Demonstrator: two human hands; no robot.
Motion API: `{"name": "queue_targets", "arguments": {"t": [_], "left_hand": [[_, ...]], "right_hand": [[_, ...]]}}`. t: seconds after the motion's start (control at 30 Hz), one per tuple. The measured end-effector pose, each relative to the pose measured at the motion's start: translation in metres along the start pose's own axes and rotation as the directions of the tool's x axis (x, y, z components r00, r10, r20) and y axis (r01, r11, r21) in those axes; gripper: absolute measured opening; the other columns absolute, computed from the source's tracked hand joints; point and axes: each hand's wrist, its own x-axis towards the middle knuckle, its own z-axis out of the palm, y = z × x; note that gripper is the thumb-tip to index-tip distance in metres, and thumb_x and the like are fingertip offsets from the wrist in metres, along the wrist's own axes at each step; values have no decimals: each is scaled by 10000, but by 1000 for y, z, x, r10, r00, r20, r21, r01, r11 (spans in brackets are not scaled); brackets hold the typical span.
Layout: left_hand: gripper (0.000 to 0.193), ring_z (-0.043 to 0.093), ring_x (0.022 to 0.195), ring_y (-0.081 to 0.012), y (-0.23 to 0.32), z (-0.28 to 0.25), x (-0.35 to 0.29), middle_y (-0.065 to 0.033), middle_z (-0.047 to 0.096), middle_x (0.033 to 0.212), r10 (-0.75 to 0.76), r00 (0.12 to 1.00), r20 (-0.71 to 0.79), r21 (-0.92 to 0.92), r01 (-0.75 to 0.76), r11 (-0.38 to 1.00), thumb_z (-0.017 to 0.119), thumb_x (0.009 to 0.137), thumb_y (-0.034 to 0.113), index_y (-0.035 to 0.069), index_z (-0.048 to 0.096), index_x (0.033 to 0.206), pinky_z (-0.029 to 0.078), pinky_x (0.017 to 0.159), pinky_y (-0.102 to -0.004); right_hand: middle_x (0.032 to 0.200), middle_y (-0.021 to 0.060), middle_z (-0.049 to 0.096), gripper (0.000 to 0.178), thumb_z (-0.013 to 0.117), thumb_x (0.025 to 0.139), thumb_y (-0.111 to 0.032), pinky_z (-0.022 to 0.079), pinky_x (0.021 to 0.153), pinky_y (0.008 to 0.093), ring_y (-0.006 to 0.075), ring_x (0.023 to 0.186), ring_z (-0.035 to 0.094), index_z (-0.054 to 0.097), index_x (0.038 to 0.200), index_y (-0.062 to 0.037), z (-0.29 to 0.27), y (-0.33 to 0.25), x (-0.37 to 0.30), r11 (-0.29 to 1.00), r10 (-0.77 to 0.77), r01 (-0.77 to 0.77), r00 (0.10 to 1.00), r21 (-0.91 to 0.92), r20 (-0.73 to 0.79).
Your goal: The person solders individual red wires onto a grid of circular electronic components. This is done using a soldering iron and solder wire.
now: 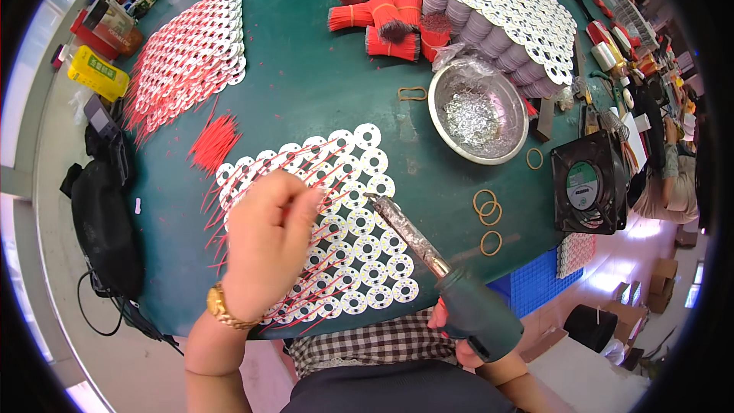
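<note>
A panel of round white circuit boards (367, 247) lies on the green table in front of me, thin red wires slanting across many of its discs. Above its middle hovers my left hand (269, 233), closed in a pinch on a thin red wire, most of which the fingers hide. My right hand (465, 348) grips the dark green handle of a soldering iron (417, 241). The iron's tip reaches the panel's upper right part, a short way right of my left fingertips. A loose pile of red wires (215, 143) rests just beyond the panel's far left corner.
A metal bowl (437, 118) with crumpled silvery material stands at the right, near rubber bands (491, 242) and a black fan (585, 183). Behind are red wire bundles (390, 11) and stacked board panels (497, 0). Wired panels (200, 46) and a yellow bottle (98, 73) sit far left.
</note>
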Motion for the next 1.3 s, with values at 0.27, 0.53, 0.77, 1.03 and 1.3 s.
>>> {"name": "queue_targets", "arguments": {"t": [0.27,0.53,0.77,1.03,1.3], "left_hand": [[155,531,528,-223,-19,38,-8,-93,563,656,63,997,50,184,-71,980,683,857,98,32,585,757,411,502,-331],[156,536,526,-247,-20,39,-9,-96,557,651,123,991,48,228,-131,965,684,850,96,39,576,753,405,490,-355],[156,536,527,-253,-21,39,-8,-97,557,656,128,990,58,243,-138,960,682,852,95,40,571,756,406,491,-356],[156,541,538,-262,-20,39,-10,-104,555,659,121,991,57,269,-132,954,680,853,103,40,572,761,410,500,-364],[159,551,552,-266,-21,39,-10,-105,563,669,121,992,48,271,-129,954,680,855,109,43,571,760,418,506,-363]], "right_hand": [[1110,160,657,649,754,691,-482,544,729,369,317,849,679,653,1136,-20,3,3,-2,920,-370,363,929,-150,-25],[777,46,610,365,714,714,-363,427,619,251,114,666,527,638,831,-26,4,0,1,946,-315,311,948,-89,-41],[1035,136,642,502,703,693,-420,512,593,365,288,699,639,680,1059,-77,2,-2,-4,889,-327,316,945,-332,23],[949,127,627,491,721,656,-349,501,587,370,286,674,623,668,1044,-54,3,-6,6,875,-428,416,904,-246,3],[799,30,574,544,670,773,-559,435,623,268,121,712,536,600,938,-45,12,-1,0,974,-225,222,972,-49,-65]]}}
